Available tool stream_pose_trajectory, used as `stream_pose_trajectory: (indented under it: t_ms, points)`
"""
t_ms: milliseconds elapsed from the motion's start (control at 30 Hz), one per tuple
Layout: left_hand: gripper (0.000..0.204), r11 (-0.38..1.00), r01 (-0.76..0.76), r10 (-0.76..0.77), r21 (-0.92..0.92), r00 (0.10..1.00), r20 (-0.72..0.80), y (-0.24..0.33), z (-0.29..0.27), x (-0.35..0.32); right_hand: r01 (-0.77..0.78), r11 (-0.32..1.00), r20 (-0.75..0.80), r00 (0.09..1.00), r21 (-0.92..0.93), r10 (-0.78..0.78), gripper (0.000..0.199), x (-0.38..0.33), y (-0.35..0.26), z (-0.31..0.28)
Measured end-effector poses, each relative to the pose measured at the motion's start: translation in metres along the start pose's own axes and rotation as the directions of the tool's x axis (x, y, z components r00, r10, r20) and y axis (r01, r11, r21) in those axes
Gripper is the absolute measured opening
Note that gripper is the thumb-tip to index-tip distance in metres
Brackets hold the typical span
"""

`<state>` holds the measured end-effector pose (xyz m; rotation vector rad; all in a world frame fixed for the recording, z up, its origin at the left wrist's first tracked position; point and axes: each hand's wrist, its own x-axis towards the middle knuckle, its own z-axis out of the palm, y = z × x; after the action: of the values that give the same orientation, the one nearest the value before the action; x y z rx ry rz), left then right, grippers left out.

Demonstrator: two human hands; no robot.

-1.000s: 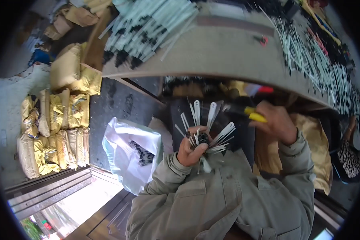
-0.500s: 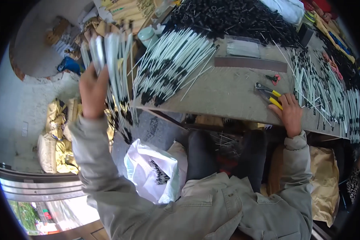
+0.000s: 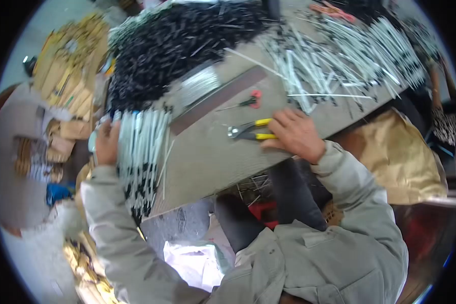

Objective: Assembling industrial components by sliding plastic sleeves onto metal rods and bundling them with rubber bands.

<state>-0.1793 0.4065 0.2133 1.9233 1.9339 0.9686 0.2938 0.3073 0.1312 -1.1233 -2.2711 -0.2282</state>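
My right hand (image 3: 300, 136) is closed around the yellow grips of a pair of pliers (image 3: 248, 130), which lies on the grey tabletop with its metal jaws toward the left. At the table's left edge, my left hand (image 3: 107, 144) is beside a dense row of thin white rods with black ends (image 3: 139, 139). Its thumb side touches the row's left side. The fingers point away from me and are blurred, so whether they still grip any rods is unclear. Small red-handled scissors (image 3: 255, 99) lie beyond the pliers.
A large heap of black parts (image 3: 182, 43) fills the far side, behind a brown bar (image 3: 219, 99) and a clear box of fine white pieces (image 3: 200, 83). More white rods (image 3: 334, 55) spread at the right. A white sack (image 3: 195, 263) stands below the table edge, a brown paper sack (image 3: 395, 157) at the right.
The view has swung to the right. My left hand, earlier raised left of the table with a bundle of white rods, is now at the rod pile. My right hand keeps hold of the pliers.
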Motion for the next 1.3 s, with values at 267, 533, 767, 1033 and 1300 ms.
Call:
stream_pose_trajectory:
  t_ms: [267,533,767,1033,1300]
  points:
    - [0.034,0.94,-0.326,0.329,-0.095,0.944,0.009,0.083,-0.043,-0.052,-0.328,0.91,-0.306,0.865,0.253,0.397,0.007,-0.003,0.033,-0.034]
    - [0.031,0.863,-0.484,0.466,-0.146,0.647,0.604,0.174,0.025,-0.23,-0.614,0.736,0.104,0.743,-0.286,0.661,0.032,0.028,0.14,-0.025]
    - [0.027,0.955,-0.147,0.275,-0.258,0.77,0.576,0.131,0.068,-0.327,-0.711,0.698,-0.076,0.694,0.08,0.716,0.027,0.038,0.159,-0.028]
    - [0.019,0.806,0.157,0.242,-0.571,0.792,0.56,0.144,0.13,-0.354,-0.469,0.872,-0.32,0.812,0.139,0.488,0.024,0.066,0.148,-0.016]
    - [0.021,0.779,0.038,0.428,-0.626,0.697,0.576,0.177,0.158,-0.358,-0.309,0.909,-0.523,0.745,0.279,0.414,0.018,0.119,0.11,-0.054]
